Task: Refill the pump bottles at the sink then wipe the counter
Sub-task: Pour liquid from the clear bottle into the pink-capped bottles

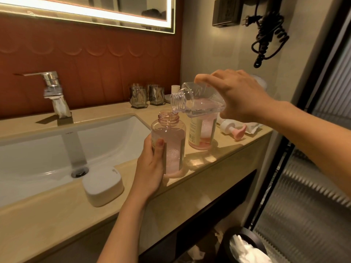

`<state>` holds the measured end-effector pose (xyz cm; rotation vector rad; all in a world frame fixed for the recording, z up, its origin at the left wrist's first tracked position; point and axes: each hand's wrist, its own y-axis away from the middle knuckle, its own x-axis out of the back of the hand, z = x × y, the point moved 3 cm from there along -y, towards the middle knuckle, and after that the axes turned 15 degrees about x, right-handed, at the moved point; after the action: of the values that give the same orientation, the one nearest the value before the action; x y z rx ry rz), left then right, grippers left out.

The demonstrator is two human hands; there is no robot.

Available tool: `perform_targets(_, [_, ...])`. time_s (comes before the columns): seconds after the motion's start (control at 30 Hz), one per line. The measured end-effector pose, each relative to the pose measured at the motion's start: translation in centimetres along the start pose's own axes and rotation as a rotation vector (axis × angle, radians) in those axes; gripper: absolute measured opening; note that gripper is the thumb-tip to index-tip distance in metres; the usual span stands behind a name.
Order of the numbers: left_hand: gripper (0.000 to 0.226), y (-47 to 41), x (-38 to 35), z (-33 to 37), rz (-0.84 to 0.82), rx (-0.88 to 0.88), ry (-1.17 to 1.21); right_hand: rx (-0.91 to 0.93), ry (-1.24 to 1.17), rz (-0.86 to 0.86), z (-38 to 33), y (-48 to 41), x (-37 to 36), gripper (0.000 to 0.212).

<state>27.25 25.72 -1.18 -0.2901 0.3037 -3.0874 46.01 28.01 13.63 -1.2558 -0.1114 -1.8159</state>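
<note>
Left hand (150,168) grips bottle (173,143) at counter's (233,149) edge.

Faint "N"-like letter on the tilted clear bottle (201,97); tiny brand mark (69,133) on the sink (38,149) unreadable.

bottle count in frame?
3. Pink-necked bottle upright in the left hand; clear bottle tilted in the right hand, pouring into it; labelled bottle standing on the counter behind. More may hide behind that hand.
</note>
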Motion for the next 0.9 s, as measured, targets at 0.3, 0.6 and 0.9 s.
perform_targets(0.3, [0.086, -0.18, -0.02, -0.30, -0.005, -0.001, 0.007, -0.001, -0.001, 0.004, -0.02, 0.00, 0.11, 0.091])
perform_targets(0.6, [0.084, -0.17, 0.00, -0.30, -0.011, -0.008, 0.015, 0.005, 0.000, 0.002, 0.02, -0.02, 0.16, 0.091])
perform_targets(0.9, [0.081, -0.20, -0.01, -0.44, -0.006, 0.004, 0.010, 0.011, 0.005, 0.000, -0.02, -0.08, 0.20, 0.091])
